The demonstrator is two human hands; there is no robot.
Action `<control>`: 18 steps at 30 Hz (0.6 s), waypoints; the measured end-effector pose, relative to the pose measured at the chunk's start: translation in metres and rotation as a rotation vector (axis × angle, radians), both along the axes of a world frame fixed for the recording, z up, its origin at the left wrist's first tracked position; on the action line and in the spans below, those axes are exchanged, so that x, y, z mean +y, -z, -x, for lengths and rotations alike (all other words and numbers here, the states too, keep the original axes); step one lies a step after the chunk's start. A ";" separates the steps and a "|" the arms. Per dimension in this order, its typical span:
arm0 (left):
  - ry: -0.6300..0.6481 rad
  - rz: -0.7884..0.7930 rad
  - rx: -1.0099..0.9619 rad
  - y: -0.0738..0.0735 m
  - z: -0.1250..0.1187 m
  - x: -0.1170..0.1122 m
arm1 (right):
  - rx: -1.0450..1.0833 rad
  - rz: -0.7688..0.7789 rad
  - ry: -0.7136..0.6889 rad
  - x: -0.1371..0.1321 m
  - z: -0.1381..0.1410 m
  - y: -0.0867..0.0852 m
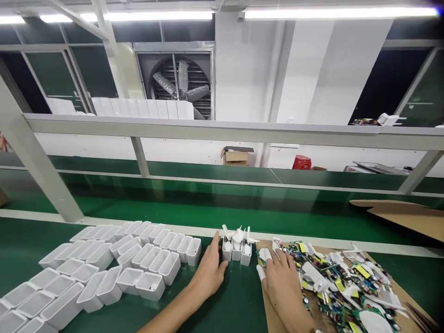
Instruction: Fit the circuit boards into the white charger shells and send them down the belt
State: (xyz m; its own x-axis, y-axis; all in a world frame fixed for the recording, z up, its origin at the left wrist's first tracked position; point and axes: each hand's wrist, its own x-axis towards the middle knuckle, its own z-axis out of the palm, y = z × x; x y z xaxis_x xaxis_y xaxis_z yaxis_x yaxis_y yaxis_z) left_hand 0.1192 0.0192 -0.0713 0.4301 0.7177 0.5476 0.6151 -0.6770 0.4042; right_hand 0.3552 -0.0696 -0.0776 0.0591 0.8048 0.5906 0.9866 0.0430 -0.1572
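My left hand [210, 270] stands on its edge, fingers stretched out and thumb apart, beside a short row of white plastic housings [236, 253]. Its fingertips are close to the leftmost housing; whether they touch it I cannot tell. White plug parts [238, 235] with pins and leads stick out of the housings' tops. My right hand [282, 282] reaches over the left edge of a pile of circuit boards [333, 277] with white parts and yellow components. White covers wrap its thumb and a fingertip. Its fingers are spread, touching the boards, with nothing visibly gripped.
Many empty white housings [151, 283] stand in rows on the green table at left. Cardboard [272, 314] lies under the boards; tweezers-like metal tools [421, 317] lie at its right. Behind are a pale rail [208, 231], a shelf beam [208, 128] and a cardboard sheet [405, 217].
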 end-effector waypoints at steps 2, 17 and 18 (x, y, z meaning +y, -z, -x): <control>-0.034 -0.066 0.056 -0.011 0.017 0.000 | 0.008 0.015 0.015 0.001 0.000 -0.001; 0.300 0.166 0.222 -0.046 0.057 -0.049 | 0.598 0.300 -0.344 -0.023 0.020 -0.035; 0.323 0.203 0.196 -0.048 0.057 -0.050 | 0.597 0.344 -0.380 -0.021 0.026 -0.032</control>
